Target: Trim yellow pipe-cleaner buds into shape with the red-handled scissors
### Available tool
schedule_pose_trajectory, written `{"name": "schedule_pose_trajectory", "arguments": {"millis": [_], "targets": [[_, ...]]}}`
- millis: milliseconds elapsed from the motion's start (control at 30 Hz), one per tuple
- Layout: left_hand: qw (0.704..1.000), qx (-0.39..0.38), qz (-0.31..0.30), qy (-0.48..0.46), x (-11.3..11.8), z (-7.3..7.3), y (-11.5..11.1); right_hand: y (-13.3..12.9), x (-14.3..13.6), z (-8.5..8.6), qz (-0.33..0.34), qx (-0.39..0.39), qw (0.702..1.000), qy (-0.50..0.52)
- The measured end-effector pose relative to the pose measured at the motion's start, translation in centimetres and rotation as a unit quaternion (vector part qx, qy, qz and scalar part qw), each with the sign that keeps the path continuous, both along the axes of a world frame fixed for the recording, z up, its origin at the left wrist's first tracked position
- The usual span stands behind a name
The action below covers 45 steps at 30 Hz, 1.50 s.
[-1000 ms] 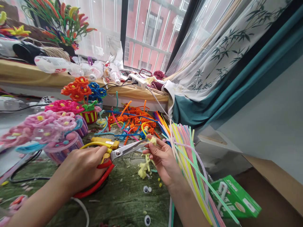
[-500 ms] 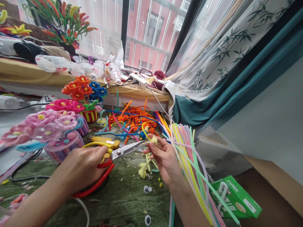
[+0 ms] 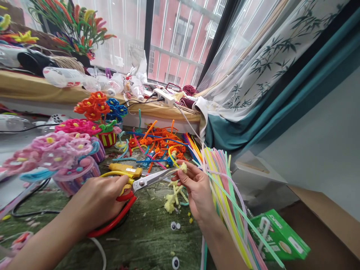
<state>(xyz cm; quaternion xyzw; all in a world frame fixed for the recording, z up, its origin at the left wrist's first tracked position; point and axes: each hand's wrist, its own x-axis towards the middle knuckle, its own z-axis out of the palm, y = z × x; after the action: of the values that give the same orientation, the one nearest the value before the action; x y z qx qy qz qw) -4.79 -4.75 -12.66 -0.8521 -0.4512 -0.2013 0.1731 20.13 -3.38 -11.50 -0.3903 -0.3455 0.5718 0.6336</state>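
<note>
My left hand (image 3: 98,202) is wrapped round the red and yellow handles of a pair of scissors (image 3: 150,180). The blades point right, and their tips reach the fingers of my right hand (image 3: 198,189). Between the right thumb and fingers is a small pale yellow fuzzy piece (image 3: 183,167), with a thin yellow stem curving up behind it. The blades look nearly closed at the piece. Below the right fingers, pale yellow fuzzy scraps (image 3: 170,204) lie on the green tabletop (image 3: 146,240).
Orange and blue pipe-cleaner pieces (image 3: 161,140) lie behind the hands. A yellow glue gun (image 3: 125,169) and pink flower pots (image 3: 74,174) stand left. Long pastel pipe cleaners (image 3: 225,187) and a green box (image 3: 281,236) are right. Googly eyes (image 3: 175,262) lie in front.
The scissor blades have closed together a little at the yellow piece. Both hands stay in nearly the same place.
</note>
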Motion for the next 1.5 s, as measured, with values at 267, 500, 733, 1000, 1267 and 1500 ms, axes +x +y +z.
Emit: {"name": "schedule_pose_trajectory", "arguments": {"millis": [267,500,733,1000,1267,1500], "targets": [[0.999,-0.036,0.000,-0.016,-0.7,-1.2,0.3,0.1,0.1,-0.4,-0.001,0.005,1.000,-0.006],[0.998,-0.045,-0.002,-0.034,-0.7,-1.1,0.3,0.3,0.2,-0.6,0.003,0.010,1.000,-0.007],[0.997,-0.062,0.008,-0.047,-0.6,-1.3,0.3,0.5,0.3,-0.8,0.000,0.018,1.000,-0.019],[0.988,-0.116,0.068,-0.071,-0.6,-0.5,0.5,0.6,0.4,-0.8,-0.023,0.026,0.999,-0.027],[0.977,-0.148,0.131,-0.076,0.2,0.0,0.1,0.4,0.3,-0.6,-0.019,0.030,0.999,-0.032],[0.976,-0.125,0.172,-0.039,0.7,0.8,-0.1,0.5,0.1,-0.6,-0.017,0.026,0.999,-0.037]]}}
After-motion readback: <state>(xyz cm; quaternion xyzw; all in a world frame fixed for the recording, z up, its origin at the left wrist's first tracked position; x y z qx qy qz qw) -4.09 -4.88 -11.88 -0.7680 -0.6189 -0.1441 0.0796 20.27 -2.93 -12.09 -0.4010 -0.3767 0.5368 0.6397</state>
